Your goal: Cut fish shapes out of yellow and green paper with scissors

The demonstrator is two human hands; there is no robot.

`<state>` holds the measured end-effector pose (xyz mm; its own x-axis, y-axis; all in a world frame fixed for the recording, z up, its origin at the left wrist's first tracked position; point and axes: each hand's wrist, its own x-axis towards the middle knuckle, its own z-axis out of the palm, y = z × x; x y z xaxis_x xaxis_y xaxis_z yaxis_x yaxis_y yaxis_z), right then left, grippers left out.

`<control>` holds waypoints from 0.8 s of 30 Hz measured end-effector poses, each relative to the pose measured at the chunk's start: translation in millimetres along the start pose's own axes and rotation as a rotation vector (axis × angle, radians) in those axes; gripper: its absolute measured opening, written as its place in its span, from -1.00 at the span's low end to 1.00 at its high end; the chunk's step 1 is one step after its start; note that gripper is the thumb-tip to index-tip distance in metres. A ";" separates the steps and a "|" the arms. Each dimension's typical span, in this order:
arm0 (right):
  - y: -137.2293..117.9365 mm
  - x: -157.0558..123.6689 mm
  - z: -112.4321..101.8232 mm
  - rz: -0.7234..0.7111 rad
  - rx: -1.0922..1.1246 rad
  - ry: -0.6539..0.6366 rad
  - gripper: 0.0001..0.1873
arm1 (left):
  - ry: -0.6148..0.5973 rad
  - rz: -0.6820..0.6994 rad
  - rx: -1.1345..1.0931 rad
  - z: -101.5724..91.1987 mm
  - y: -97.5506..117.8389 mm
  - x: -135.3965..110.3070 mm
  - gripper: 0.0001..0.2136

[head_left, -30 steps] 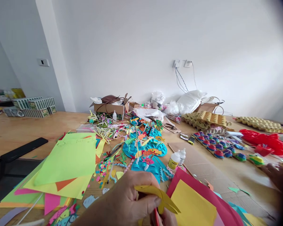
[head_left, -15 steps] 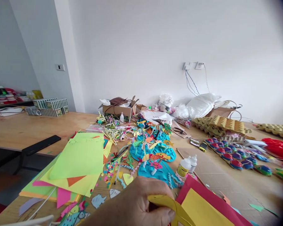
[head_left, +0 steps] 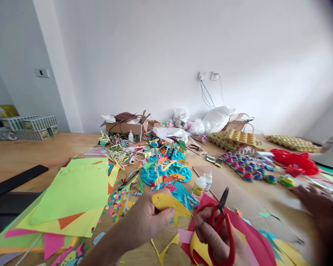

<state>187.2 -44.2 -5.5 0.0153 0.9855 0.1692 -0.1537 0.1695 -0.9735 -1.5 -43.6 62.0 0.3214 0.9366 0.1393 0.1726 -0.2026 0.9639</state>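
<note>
In my left hand [head_left: 144, 220] is a yellow paper fish [head_left: 168, 203] with drawn lines, pinched between thumb and fingers. My right hand [head_left: 219, 236] is closed around red-handled scissors [head_left: 231, 236], their dark blades together and pointing up. Under that hand lie a sheet of red paper [head_left: 256, 236] and a curved piece of yellow paper [head_left: 200, 248]. A thin yellow offcut [head_left: 164, 252] rests on the table between my hands. Beyond the fish are blue paper pieces [head_left: 180, 194] with paper fish and curled strips on them.
Glue bottles [head_left: 199, 185] stand past the scissors. A stack of coloured paper [head_left: 72, 195] lies to the left, with small confetti pieces beside it. Egg trays [head_left: 233, 138] and painted egg-carton pieces [head_left: 241, 168] are at the right. Another person's hand [head_left: 319, 207] reaches in there.
The view has turned right. My right hand has come into view with the scissors, and the yellow fish now shows whole in my left hand. Another person's hand appears at the right.
</note>
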 end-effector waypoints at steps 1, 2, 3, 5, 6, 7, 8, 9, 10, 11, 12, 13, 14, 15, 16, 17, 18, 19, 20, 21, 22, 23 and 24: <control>-6.5 0.9 0.2 -0.015 0.022 0.007 -0.74 | 0.017 -0.003 -0.015 -1.0 -1.5 1.7 -0.93; -12.7 1.3 1.3 -0.033 0.046 0.021 -0.76 | 0.034 -0.009 -0.025 -2.2 -2.7 3.2 -0.92; -18.5 1.6 3.3 -0.039 0.057 0.029 -0.77 | 0.050 -0.020 -0.038 -3.4 -3.6 4.4 -0.91; -28.3 2.3 9.1 -0.066 0.049 0.017 -0.76 | 0.073 -0.053 -0.064 -5.8 -4.7 5.9 -0.89; -32.1 2.8 12.5 -0.087 0.037 0.003 -0.77 | 0.085 -0.069 -0.077 -6.7 -4.9 6.2 -0.89; -35.1 3.5 15.9 -0.108 0.026 0.004 -0.77 | 0.097 -0.079 -0.085 -7.4 -4.9 6.1 -0.90; -37.2 4.4 19.3 -0.118 0.011 0.007 -0.78 | 0.114 -0.080 -0.092 -7.8 -4.5 5.7 -0.90; -38.3 5.6 22.7 -0.126 -0.011 -0.003 -0.79 | 0.131 -0.078 -0.098 -8.0 -3.8 5.2 -0.90; -38.5 6.8 26.0 -0.132 -0.029 -0.037 -0.78 | 0.147 -0.072 -0.105 -7.8 -2.6 4.6 -0.90; -37.8 8.1 29.2 -0.130 -0.029 -0.068 -0.77 | 0.161 -0.065 -0.112 -7.5 -1.1 4.0 -0.90; -36.7 9.3 32.3 -0.122 -0.023 -0.102 -0.76 | 0.173 -0.057 -0.121 -6.9 0.7 3.6 -0.90; -35.2 10.5 35.3 -0.111 -0.010 -0.113 -0.74 | 0.183 -0.049 -0.131 -6.1 2.5 3.4 -0.90; -33.7 11.5 38.1 -0.103 0.007 -0.112 -0.73 | 0.192 -0.039 -0.137 -5.3 4.1 3.5 -0.90; -32.5 12.3 40.7 -0.093 0.023 -0.104 -0.72 | 0.198 -0.031 -0.138 -4.4 5.3 3.8 -0.90; -31.5 13.0 42.9 -0.085 0.040 -0.090 -0.71 | 0.206 -0.024 -0.133 -3.6 6.0 4.4 -0.91; -30.8 13.6 44.7 -0.080 0.059 -0.079 -0.70 | 0.210 -0.019 -0.120 -2.9 6.1 5.0 -0.92; -30.2 14.0 46.1 -0.071 0.075 -0.074 -0.70 | 0.210 -0.015 -0.100 -2.3 5.8 5.6 -0.91; -29.7 14.3 47.1 -0.058 0.087 -0.076 -0.71 | 0.207 -0.013 -0.077 -1.8 5.0 6.1 -0.90; -29.1 14.5 47.9 -0.049 0.094 -0.080 -0.71 | 0.201 -0.016 -0.057 -1.5 4.0 6.6 -0.90; -28.4 14.6 48.4 -0.049 0.095 -0.081 -0.72 | 0.194 -0.020 -0.043 -1.3 3.0 6.9 -0.89; -27.4 14.5 48.9 -0.058 0.083 -0.079 -0.74 | 0.187 -0.024 -0.034 -1.3 2.1 7.1 -0.88; -26.1 14.2 49.4 -0.078 0.058 -0.069 -0.76 | 0.178 -0.027 -0.033 -1.3 1.4 7.2 -0.88; -24.7 13.6 49.9 -0.111 0.024 -0.050 -0.78 | 0.171 -0.024 -0.037 -1.3 1.0 7.4 -0.88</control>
<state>141.9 -35.6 28.6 -0.0156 0.9587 0.2841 -0.1774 0.2769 -0.9444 -0.2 -36.5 64.3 0.1536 0.9767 0.1499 0.1430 -0.1721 0.9746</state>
